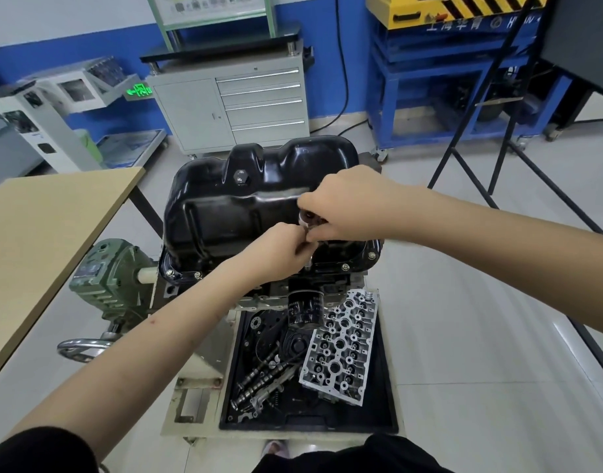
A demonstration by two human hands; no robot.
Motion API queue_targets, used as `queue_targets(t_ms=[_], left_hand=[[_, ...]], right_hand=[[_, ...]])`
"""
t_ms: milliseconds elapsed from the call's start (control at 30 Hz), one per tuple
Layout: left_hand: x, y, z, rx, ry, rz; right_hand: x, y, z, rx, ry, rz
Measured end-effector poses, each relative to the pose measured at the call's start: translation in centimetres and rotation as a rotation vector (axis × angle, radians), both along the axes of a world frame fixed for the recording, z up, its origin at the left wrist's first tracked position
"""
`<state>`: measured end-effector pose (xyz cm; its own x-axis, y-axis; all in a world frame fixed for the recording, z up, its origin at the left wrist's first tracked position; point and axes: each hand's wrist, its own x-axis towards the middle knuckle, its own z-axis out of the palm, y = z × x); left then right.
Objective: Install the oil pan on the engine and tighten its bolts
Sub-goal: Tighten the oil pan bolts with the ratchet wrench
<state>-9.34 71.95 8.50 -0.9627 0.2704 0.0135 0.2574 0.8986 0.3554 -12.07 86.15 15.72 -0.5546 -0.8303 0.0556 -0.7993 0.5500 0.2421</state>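
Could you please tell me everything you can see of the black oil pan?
The oil pan is glossy black pressed metal with a deep stepped sump, ribs and a drain plug on its wall. It sits upside-down on the engine, its flange carrying bolts along the near edge. Both hands work a tool at that edge.

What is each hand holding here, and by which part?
Both hands grip one small metal tool over the oil pan flange: right hand round its top, left hand lower on the shaft. The tool's type cannot be told.
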Motion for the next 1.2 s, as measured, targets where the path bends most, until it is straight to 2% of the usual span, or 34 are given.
queue_targets(t_ms=[133, 333, 467, 567, 667, 767, 1000, 1200], left_hand=[[-0.4, -0.2, 0.4, -0.055, -0.072, -0.011], [0.1, 0.1, 0.2, 0.055, -0.025, 0.064], [0.2, 0.3, 0.0, 0.002, 0.034, 0.057], [0.3, -0.2, 0.2, 0.023, -0.019, 0.049], [0.1, -0.4, 0.4, 0.057, -0.110, 0.067], [0.3, -0.3, 0.7, 0.052, -0.093, 0.087], [0.1, 0.0, 0.5, 0.086, -0.113, 0.069], [0.3, 0.2, 0.6, 0.033, -0.105, 0.103]], right_hand=[[-0.4, 0.1, 0.5, 0.097, 0.018, 0.125], [0.1, 0.1, 0.2, 0.010, -0.064, -0.072], [0.0, -0.1, 0.0, 0.031, -0.017, 0.041], [-0.3, -0.4, 0.2, 0.085, 0.033, 0.112], [-0.1, -0.6, 0.4, 0.032, -0.011, -0.006], [0.5, -0.9, 0.2, 0.001, -0.058, -0.111], [-0.2, -0.6, 0.5, 0.127, 0.070, 0.079], [0.9, -0.7, 0.4, 0.039, -0.025, -0.105]])
